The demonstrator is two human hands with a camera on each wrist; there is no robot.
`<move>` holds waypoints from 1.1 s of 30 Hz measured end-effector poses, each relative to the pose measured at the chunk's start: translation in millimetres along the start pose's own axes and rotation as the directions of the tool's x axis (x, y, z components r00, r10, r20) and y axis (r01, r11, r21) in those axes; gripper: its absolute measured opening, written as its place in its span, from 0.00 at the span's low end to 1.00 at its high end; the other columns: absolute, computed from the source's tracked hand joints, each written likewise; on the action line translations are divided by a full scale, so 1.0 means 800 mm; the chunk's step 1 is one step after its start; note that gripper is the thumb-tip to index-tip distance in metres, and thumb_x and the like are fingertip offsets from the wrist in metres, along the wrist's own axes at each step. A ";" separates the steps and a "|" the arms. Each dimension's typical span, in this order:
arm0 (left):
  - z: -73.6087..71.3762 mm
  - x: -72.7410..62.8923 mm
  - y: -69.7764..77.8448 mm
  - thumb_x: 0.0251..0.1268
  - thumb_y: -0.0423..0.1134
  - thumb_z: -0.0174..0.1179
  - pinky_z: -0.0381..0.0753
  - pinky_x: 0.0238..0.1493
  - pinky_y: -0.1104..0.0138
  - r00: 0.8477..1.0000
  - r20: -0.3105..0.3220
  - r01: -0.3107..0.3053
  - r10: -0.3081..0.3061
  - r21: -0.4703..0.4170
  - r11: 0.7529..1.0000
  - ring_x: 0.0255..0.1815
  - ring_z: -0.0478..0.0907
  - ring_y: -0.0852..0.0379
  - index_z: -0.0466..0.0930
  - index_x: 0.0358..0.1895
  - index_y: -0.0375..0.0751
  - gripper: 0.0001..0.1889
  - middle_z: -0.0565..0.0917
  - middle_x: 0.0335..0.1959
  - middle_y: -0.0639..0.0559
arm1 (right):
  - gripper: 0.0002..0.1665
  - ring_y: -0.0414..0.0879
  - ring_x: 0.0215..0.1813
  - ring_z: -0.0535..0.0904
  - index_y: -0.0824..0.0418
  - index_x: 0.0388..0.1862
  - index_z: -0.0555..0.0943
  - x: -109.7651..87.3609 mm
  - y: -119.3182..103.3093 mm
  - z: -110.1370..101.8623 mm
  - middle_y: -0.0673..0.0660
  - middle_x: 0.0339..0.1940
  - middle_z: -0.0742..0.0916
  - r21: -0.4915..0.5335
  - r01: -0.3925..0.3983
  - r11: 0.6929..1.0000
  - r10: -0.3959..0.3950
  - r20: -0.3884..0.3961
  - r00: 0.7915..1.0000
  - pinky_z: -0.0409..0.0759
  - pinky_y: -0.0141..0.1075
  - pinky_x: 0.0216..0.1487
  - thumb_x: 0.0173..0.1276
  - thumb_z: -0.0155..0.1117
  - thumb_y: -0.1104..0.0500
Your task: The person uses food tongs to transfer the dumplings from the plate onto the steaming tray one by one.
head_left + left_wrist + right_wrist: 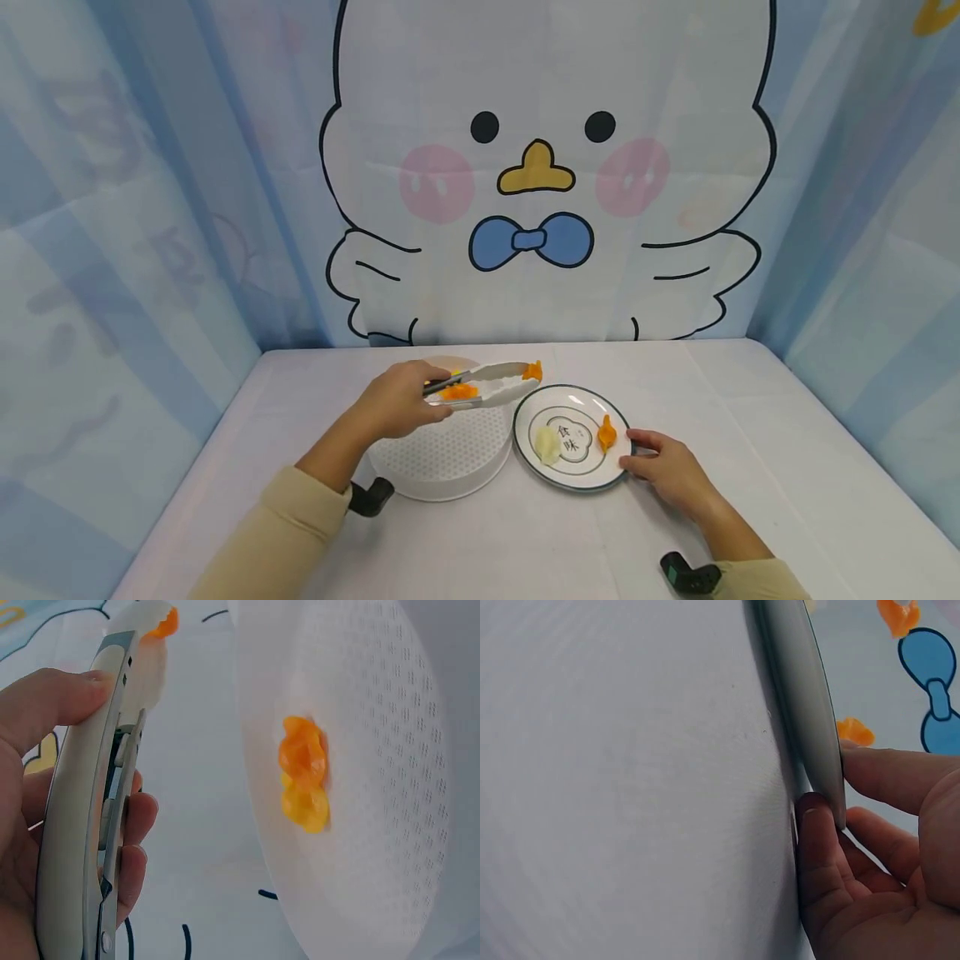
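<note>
My left hand (401, 400) grips a pair of tongs (75, 817) above the white perforated basket (442, 454). Between the tong tips is a small orange piece (532, 372), near the plate's upper left edge. An orange piece (304, 754) and a yellow piece (306, 806) lie touching in the basket. My right hand (671, 471) pinches the right rim of a white plate (581, 407), thumb on top and fingers beneath. On that plate lie a pale yellow piece (547, 445) and an orange pointed piece (607, 434), apart from each other.
The basket and plate stand side by side on a white-covered table (555, 550). A curtain (540, 300) with a cartoon chick hangs behind the table, and blue-white curtains flank it. Black devices (371, 497) are strapped at both wrists.
</note>
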State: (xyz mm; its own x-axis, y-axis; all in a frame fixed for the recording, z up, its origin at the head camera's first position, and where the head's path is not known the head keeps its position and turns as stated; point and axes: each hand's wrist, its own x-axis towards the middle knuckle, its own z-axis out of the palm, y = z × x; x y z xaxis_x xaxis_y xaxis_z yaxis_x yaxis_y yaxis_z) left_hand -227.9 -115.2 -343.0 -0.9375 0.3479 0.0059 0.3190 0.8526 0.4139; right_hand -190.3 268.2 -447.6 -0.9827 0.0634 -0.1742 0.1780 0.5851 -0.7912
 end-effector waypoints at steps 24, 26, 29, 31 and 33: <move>0.023 -0.005 -0.060 0.57 0.47 0.71 0.78 0.48 0.55 0.981 0.059 0.179 -0.184 0.081 0.981 0.42 0.75 0.52 0.81 0.62 0.41 0.29 0.82 0.54 0.46 | 0.38 0.50 0.48 0.82 0.74 0.70 0.68 -0.001 0.001 0.000 0.75 0.68 0.72 0.003 0.000 1.000 0.000 0.006 1.000 0.82 0.42 0.50 0.67 0.70 0.58; 0.025 -0.005 -0.060 0.57 0.47 0.71 0.78 0.47 0.55 0.982 0.054 0.175 -0.180 0.088 0.981 0.41 0.75 0.52 0.82 0.62 0.41 0.28 0.82 0.54 0.46 | 0.38 0.50 0.48 0.82 0.73 0.70 0.68 -0.001 0.001 0.001 0.74 0.68 0.72 0.002 0.000 1.000 0.000 0.004 1.000 0.81 0.42 0.50 0.67 0.70 0.58; 0.027 -0.005 -0.059 0.57 0.47 0.71 0.78 0.46 0.56 0.982 0.050 0.177 -0.182 0.093 0.980 0.40 0.74 0.52 0.81 0.62 0.41 0.29 0.82 0.53 0.46 | 0.38 0.50 0.48 0.82 0.73 0.70 0.68 -0.001 0.001 0.001 0.74 0.68 0.72 -0.001 0.001 1.000 -0.001 0.001 1.000 0.81 0.42 0.50 0.67 0.70 0.58; 0.026 -0.005 -0.058 0.57 0.47 0.72 0.78 0.45 0.57 0.982 0.047 0.176 -0.181 0.099 0.980 0.40 0.74 0.52 0.81 0.63 0.41 0.30 0.82 0.52 0.46 | 0.38 0.50 0.48 0.82 0.73 0.70 0.68 -0.001 0.001 0.001 0.74 0.68 0.72 -0.001 0.003 1.000 -0.003 0.001 1.000 0.81 0.42 0.50 0.67 0.69 0.58; 0.022 -0.006 -0.056 0.56 0.47 0.72 0.79 0.45 0.56 0.985 0.040 0.165 -0.170 0.098 0.981 0.41 0.75 0.52 0.80 0.63 0.40 0.31 0.82 0.52 0.45 | 0.38 0.50 0.48 0.82 0.73 0.70 0.68 0.000 0.001 0.001 0.74 0.68 0.73 -0.003 0.007 1.000 -0.007 0.001 1.000 0.81 0.43 0.50 0.67 0.70 0.57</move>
State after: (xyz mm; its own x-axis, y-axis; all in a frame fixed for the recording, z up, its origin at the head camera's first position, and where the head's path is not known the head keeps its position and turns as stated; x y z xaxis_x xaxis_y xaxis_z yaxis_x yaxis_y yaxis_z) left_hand -235.0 -148.1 -377.9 -0.9718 0.2134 -0.1005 0.1719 0.9325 0.3177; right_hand -189.9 268.0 -448.3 -0.9839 0.0587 -0.1688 0.1707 0.5880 -0.7907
